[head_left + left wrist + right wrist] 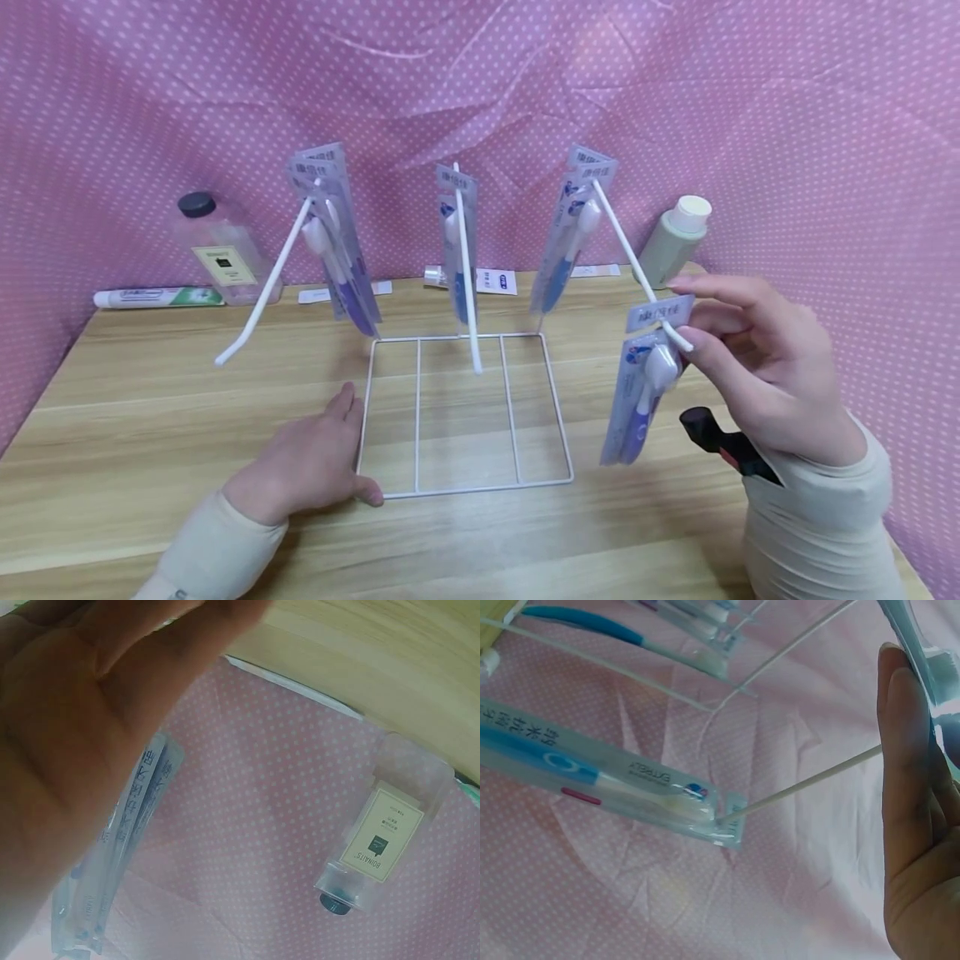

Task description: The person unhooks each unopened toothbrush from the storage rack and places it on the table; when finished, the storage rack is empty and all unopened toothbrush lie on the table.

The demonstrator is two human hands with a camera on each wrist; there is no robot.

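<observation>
A white wire rack (465,494) stands on the table with three prongs rising toward me, each carrying packaged toothbrushes. At the tip of the right prong (626,242), my right hand (780,375) pinches the upper edge of a purple packaged toothbrush (633,408), whose header card overlaps the prong end. A blue packaged toothbrush (615,776) hangs deeper on that prong. My left hand (303,462) rests beside the left side of the rack's base, fingers extended and thumb over the front corner. More packs hang on the left prong (262,300) and the middle prong (467,283).
Along the table's back edge are a clear bottle with a black cap (232,262), a green bottle with a white lid (671,237), a toothpaste tube (157,297) and another tube (495,282). Pink dotted cloth (480,75) hangs behind. A black strap device (731,446) is on my right wrist.
</observation>
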